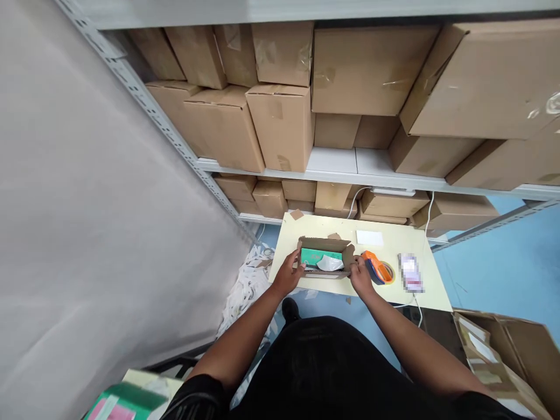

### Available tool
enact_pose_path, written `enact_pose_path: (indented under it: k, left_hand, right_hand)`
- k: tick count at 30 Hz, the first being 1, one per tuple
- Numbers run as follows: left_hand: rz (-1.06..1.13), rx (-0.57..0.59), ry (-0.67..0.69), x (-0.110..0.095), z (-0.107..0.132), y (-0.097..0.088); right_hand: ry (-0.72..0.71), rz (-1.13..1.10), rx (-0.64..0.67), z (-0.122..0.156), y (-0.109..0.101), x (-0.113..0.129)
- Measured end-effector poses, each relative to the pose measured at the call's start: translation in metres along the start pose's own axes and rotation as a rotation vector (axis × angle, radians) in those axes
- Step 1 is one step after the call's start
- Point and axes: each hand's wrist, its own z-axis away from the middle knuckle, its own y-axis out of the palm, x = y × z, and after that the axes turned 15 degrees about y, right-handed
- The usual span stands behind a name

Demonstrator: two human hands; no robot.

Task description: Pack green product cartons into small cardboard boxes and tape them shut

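Observation:
A small open cardboard box (pixel 326 245) lies on a pale yellow table (pixel 394 291). Inside it are a green packet (pixel 315 255) and a crumpled white wrapper (pixel 329 263). My left hand (pixel 289 273) grips the box's left end, fingers curled over the edge. My right hand (pixel 361 275) holds the right end, fingers closed on the flap. An orange tape dispenser (pixel 378 268) lies just right of my right hand.
A white card (pixel 370 237) and a blurred phone (pixel 410 273) lie on the table. Metal shelves (pixel 341 166) stacked with brown cartons stand behind. Paper scraps (pixel 245 291) litter the blue floor at left. An open carton (pixel 507 356) sits at lower right. A grey sheet (pixel 87 204) hangs left.

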Motion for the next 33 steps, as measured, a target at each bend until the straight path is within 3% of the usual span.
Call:
enact_pose_path:
  k: [5,7,10,14,16,20,24,28,33]
  left_hand:
    - [-0.113,0.165,0.102,0.048,-0.034,-0.015]
    - [-0.112,0.225,0.125,0.059,-0.045,-0.023]
    - [-0.101,0.349,0.176,0.068,-0.056,-0.038]
    - [-0.061,0.465,0.213,0.071,-0.063,-0.058]
    - [-0.034,0.42,0.195,0.071,-0.07,-0.062]
    - [0.023,0.208,0.093,0.061,-0.097,-0.06]
    - [0.011,0.233,0.163,0.039,-0.116,-0.056]
    - [-0.228,0.25,0.22,0.028,-0.101,-0.048]
    - [-0.42,0.17,0.221,0.037,-0.079,-0.025]
  right_hand:
    - [0.028,0.009,-0.095,-0.002,0.024,0.013]
    - [-0.023,-0.014,-0.089,0.006,0.029,0.014]
    - [-0.154,0.022,-0.019,0.021,0.033,0.011]
    - [-0.152,0.154,-0.03,0.029,0.037,0.009]
    - [-0.135,0.149,-0.07,0.026,0.04,0.01]
    - [-0.086,0.092,-0.129,0.014,0.044,0.011]
    - [-0.006,0.091,-0.115,0.0,0.045,0.01]
    - [-0.029,0.081,-0.082,-0.011,0.045,0.01]
    - [-0.057,0.064,-0.021,-0.013,0.033,0.017]
